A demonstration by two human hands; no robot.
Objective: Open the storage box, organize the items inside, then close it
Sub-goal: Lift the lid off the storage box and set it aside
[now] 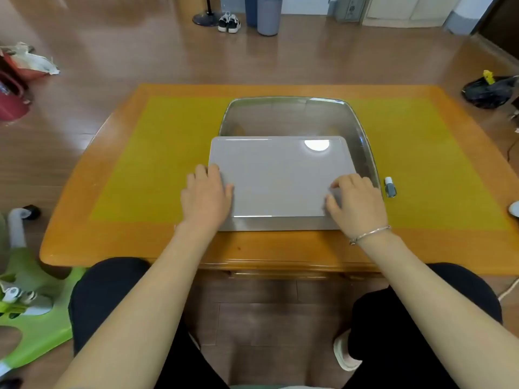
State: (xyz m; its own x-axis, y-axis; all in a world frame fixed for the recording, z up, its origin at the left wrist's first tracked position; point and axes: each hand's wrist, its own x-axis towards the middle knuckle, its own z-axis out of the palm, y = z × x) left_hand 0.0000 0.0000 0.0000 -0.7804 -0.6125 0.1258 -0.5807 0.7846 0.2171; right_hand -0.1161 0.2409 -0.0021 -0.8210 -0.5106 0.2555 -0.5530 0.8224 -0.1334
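Note:
A clear plastic storage box point(364, 141) stands in the middle of the orange and yellow table point(146, 164). Its grey lid point(278, 178) lies over the near part of the box, and the far part is uncovered. No items show in that uncovered part. My left hand point(206, 199) holds the lid's left edge, thumb on top. At the near right corner my right hand point(358, 204) holds the lid with bent fingers and wears a thin bracelet.
A small grey bottle with a white cap point(390, 187) lies on the table just right of the box. On the floor are a green plastic stool point(33, 318) at the left, a black bag point(490, 91) at the right, and bins and shoes far behind.

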